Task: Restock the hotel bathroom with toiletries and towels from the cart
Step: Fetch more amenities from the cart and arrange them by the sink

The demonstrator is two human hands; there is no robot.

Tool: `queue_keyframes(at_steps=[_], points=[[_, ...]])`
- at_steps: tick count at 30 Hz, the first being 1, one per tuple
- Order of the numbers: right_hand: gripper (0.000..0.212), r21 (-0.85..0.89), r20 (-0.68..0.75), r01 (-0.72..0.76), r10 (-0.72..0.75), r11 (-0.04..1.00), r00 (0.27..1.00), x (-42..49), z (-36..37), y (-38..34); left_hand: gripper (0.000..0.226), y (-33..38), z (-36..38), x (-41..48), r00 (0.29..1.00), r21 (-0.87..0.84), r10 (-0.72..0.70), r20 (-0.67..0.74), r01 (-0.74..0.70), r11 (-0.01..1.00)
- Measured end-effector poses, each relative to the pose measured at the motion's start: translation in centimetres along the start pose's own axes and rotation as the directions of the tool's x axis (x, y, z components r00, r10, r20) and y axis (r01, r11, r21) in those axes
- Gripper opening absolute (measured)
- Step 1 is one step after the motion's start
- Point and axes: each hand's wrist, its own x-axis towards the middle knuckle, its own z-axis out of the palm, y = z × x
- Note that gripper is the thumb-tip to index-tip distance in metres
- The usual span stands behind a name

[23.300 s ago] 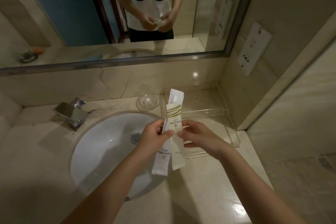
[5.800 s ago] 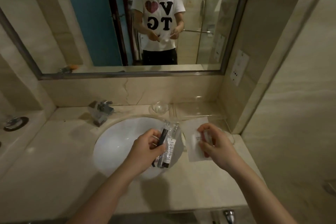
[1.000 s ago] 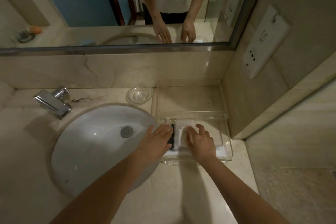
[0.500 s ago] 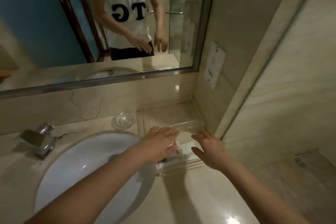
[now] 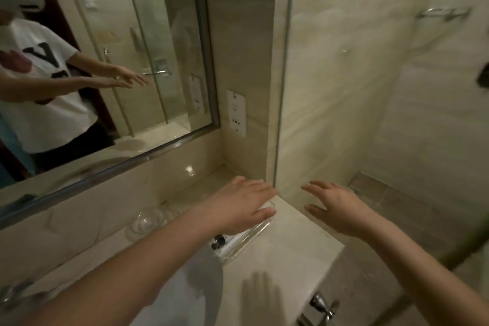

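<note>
My left hand (image 5: 239,204) hovers over the clear acrylic tray (image 5: 248,242) on the marble counter, fingers straight, holding nothing. Under it, small toiletry tubes with black caps (image 5: 218,242) peek out at the tray's near end; the rest of the tray's contents are hidden by the hand. My right hand (image 5: 336,209) floats to the right, past the counter's edge, fingers spread and empty.
A clear glass soap dish (image 5: 148,221) sits left of the tray. The white sink basin (image 5: 195,288) is below my left arm. A mirror (image 5: 105,61), a wall socket plate (image 5: 236,112), a glass shower partition (image 5: 283,87) and a chrome rail (image 5: 444,13) surround the counter.
Both hands have lifted off the tray and moved right, empty. The view has swung right toward the shower wall.
</note>
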Motion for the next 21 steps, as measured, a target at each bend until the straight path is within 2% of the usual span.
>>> queue_keyframes(at_steps=[5, 11, 14, 21], points=[[0.055, 0.000, -0.057, -0.164, 0.164, 0.986, 0.985, -7.3, -2.8, 1.7, 0.055, 5.0, -1.4, 0.3, 0.982, 0.045, 0.185, -0.043, -0.183, 0.982], [0.056, 0.012, -0.126, -0.344, 0.343, 0.939, 0.931, -17.6, -5.0, 4.0, 0.056, 12.8, -3.3, 2.5, 0.918, 0.100, 0.393, -0.044, -0.388, 0.916], [0.056, 0.039, -0.169, -0.442, 0.442, 0.896, 0.881, -23.6, -5.8, 5.4, 0.057, 17.9, -4.4, 3.3, 0.852, 0.120, 0.520, -0.063, -0.510, 0.852], [0.057, 0.041, -0.173, -0.688, 0.684, 0.724, 0.709, -39.3, -6.3, 8.3, 0.058, 33.2, -4.7, 3.1, 0.654, 0.188, 0.751, -0.089, -0.730, 0.657]])
